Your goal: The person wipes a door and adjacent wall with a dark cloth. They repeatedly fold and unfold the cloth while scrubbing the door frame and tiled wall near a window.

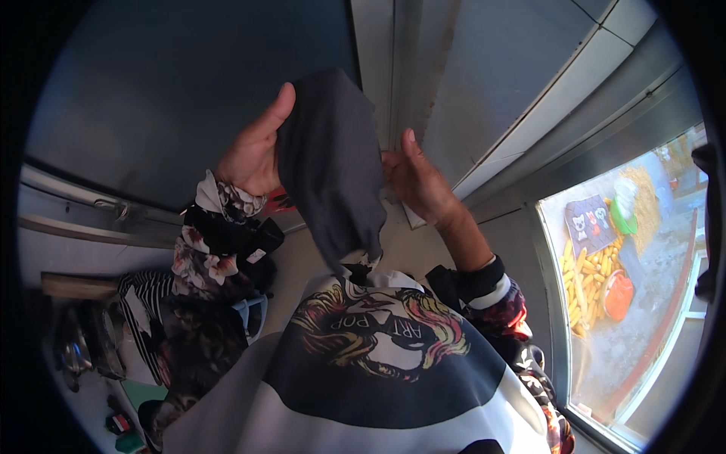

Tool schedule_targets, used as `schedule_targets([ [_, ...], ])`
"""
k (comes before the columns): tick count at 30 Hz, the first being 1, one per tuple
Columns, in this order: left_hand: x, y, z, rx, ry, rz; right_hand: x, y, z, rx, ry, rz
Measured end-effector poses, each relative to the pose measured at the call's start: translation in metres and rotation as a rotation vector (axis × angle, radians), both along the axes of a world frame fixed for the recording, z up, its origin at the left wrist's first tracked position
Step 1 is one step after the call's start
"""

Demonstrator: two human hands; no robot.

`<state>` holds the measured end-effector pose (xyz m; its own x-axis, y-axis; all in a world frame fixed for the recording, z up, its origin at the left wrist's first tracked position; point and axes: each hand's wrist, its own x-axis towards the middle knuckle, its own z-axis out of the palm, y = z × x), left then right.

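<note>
A piece of dark grey cloth (pixel 334 164) hangs in front of me, its upper end raised and its lower edge falling toward my chest. My left hand (pixel 252 144) has hold of its left side, with the thumb along the upper edge and the fingers hidden behind the fabric. At the right edge of the cloth is my right hand (pixel 420 184), thumb raised and apart from it. Its fingertips go out of sight behind the cloth, so I cannot tell whether they grip it. Below, a white garment with a printed picture (pixel 385 352) covers my front.
A large dark panel (pixel 198 85) stands ahead on the left, and a pale ledge (pixel 544 108) runs along the right. Through the window (pixel 652 272) at right, corn cobs (pixel 592 272) and an orange basin (pixel 618 296) show outside. Shoes (pixel 102 335) sit at lower left.
</note>
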<state>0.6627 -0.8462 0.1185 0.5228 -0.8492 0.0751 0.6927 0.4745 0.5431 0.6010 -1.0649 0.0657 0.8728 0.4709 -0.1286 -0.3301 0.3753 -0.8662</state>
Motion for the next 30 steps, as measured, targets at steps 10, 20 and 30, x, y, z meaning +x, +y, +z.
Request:
schedule_targets([
  [10,-0.010,0.000,-0.011,0.350,0.019,0.100,-0.018,0.014,0.002,0.244,0.242,-0.152],
  [20,-0.001,0.002,-0.021,0.597,-0.078,0.026,-0.015,-0.003,0.016,0.089,0.058,-0.339],
  [30,0.009,-0.002,-0.041,0.803,0.043,0.028,-0.018,-0.002,0.005,-0.120,-0.102,-0.548],
])
